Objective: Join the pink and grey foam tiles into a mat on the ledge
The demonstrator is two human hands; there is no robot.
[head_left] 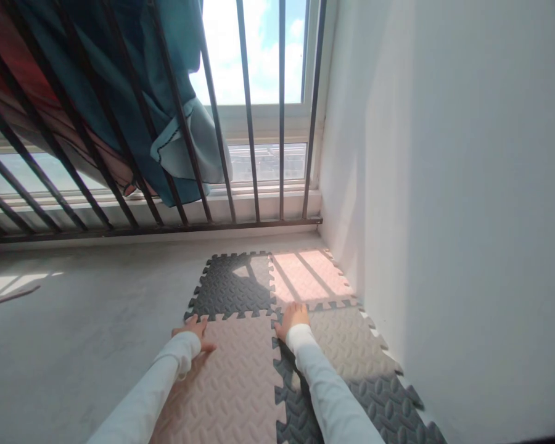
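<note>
Interlocking foam tiles lie on the floor. My left hand (195, 333) rests at the upper left corner of a pink tile (238, 376), thumb and fingers spread, beside the seam with a dark grey tile (235, 283). My right hand (293, 319) presses near the corner where several tiles meet, its fingers bent and partly hidden by the wrist. Right of it is a beige tile (346, 342), and behind it a sunlit pink tile (308, 277). Another dark tile (388, 404) lies at the lower right, partly under my right sleeve.
A black metal railing (166, 229) runs across the back, with blue and red cloth (166, 92) hanging behind its bars before a window (259, 55). A white wall (467, 185) rises along the right. Grey floor (97, 320) extends left, with a thin strip (12, 297) on it.
</note>
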